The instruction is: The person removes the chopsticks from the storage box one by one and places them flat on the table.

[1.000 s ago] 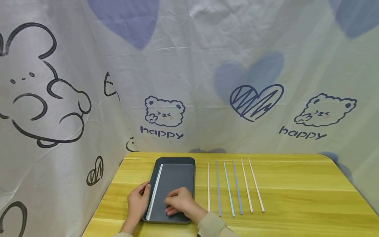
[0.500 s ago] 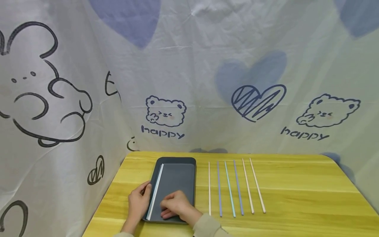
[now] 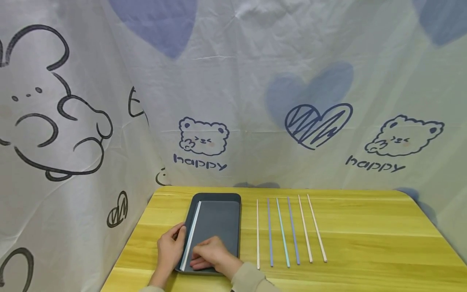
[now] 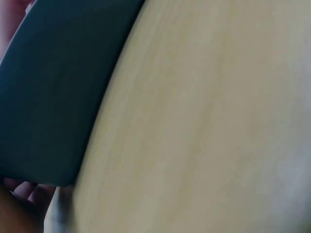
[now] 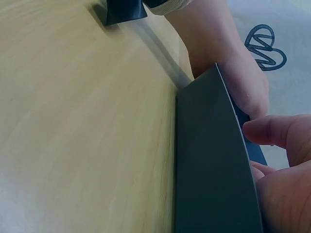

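A dark grey rectangular tray (image 3: pixel 228 221) lies on the wooden table. Along its left inner side lie pale sticks (image 3: pixel 193 233), white with a light bluish edge, close together. My left hand (image 3: pixel 170 247) grips the tray's left rim, thumb at the rim and fingers by the outer wall. Low inside the tray is my right hand (image 3: pixel 211 253), its fingers loosely bent and their tips right beside the lower part of the pale sticks. In the right wrist view the thumb (image 5: pixel 272 130) stands apart from the fingers above the tray wall (image 5: pixel 209 160), with nothing seen between them.
Right of the tray, several thin sticks lie spaced out in a row: a whitish stick (image 3: pixel 258 235), a purple stick (image 3: pixel 270 235), a light blue stick (image 3: pixel 283 235), another purple stick (image 3: pixel 293 233) and two pinkish ones. A printed cloth (image 3: pixel 255 162) hangs behind the table.
My right hand has moved left across the tray, up to the pale sticks. The left hand stays on the rim, and the row on the table is unmoved.
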